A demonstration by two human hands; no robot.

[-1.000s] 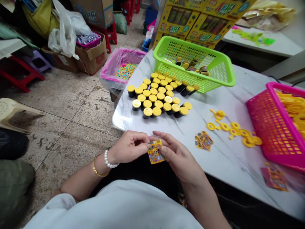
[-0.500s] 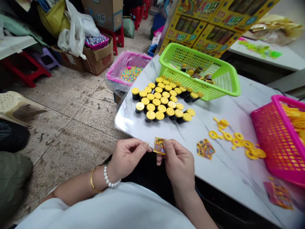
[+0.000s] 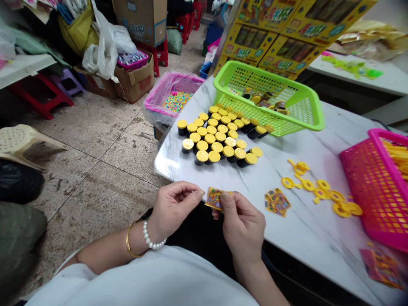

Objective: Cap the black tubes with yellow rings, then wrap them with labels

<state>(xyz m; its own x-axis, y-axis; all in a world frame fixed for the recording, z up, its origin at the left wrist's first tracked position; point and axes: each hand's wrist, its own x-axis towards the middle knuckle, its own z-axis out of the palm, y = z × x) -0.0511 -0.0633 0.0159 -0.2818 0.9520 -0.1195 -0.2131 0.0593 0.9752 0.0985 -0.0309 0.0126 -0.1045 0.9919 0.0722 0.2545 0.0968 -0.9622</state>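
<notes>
Both my hands meet at the near edge of a white marble table (image 3: 306, 229). My right hand (image 3: 242, 222) pinches a small colourful sticker sheet (image 3: 214, 198) between thumb and fingers. My left hand (image 3: 174, 204), wearing a pearl bracelet and a gold bangle, has its fingertips curled together at the sheet's left edge. Several black pots with yellow lids (image 3: 219, 138) stand in rows just beyond my hands. A short stack of the same sticker sheets (image 3: 276, 202) lies to the right.
A green basket (image 3: 299, 111) with a few pots sits behind the rows. A pink basket (image 3: 369, 187) of yellow parts is at the right; loose yellow rings (image 3: 321, 189) lie before it. A pink tub of coloured beads (image 3: 174, 100), boxes and stools stand on the floor at left.
The sticker sheet has been lifted from my lap level up to the table edge, and my right hand has turned over it. The view has shifted slightly.
</notes>
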